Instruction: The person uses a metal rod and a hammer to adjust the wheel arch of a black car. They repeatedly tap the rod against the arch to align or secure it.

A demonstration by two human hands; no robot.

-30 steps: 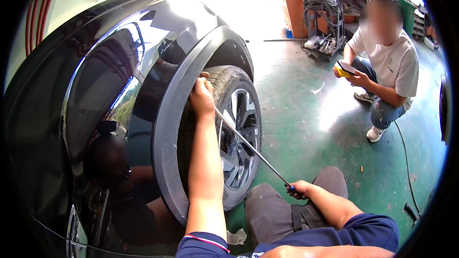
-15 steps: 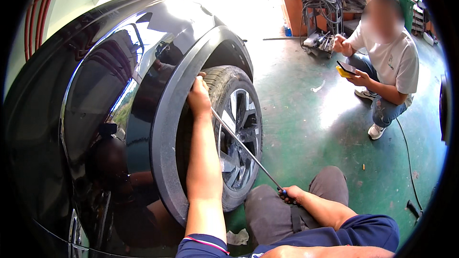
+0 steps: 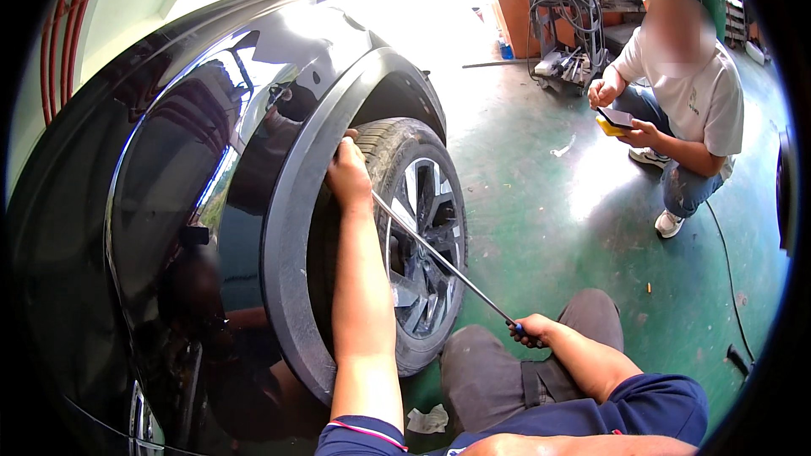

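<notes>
My right hand (image 3: 530, 331) is closed round the blue and black handle of a long metal rod (image 3: 460, 277). From there the rod slants up and left across the alloy wheel (image 3: 422, 245) and disappears behind my left wrist. My left hand (image 3: 348, 173) is curled in the gap between the tire (image 3: 390, 139) and the dark grey wheel arch trim (image 3: 287, 211) of a glossy black car (image 3: 186, 110). Its fingertips lie at the trim's inner edge; what they grip is hidden, as is the rod's far end.
A person (image 3: 688, 101) crouches at the right, holding a dark-screened device (image 3: 617, 117) with a yellow case. Behind stands a cart (image 3: 562, 25) with coiled cables and tools. A black cable (image 3: 728, 262) runs along the green floor. Crumpled white paper (image 3: 427, 420) lies below the wheel.
My right hand has moved slightly right and up with the rod's handle. My left hand stays at the arch. The crouching person's raised hand has come down to the device.
</notes>
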